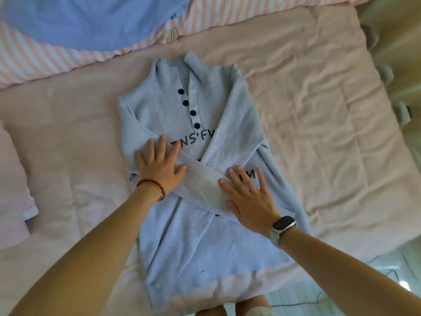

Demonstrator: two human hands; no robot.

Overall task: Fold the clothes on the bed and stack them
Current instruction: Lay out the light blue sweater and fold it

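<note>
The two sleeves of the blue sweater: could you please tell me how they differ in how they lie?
The left sleeve lies on top, crossing almost level; the right sleeve runs underneath, steeply diagonal. The left hand and the right hand both press the left sleeve. Both sleeves are folded across the sweater.

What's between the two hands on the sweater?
In the head view, a folded grey-blue sleeve stretches between the left hand and the right hand, lying across the sweater. Both hands press flat on it.
</note>
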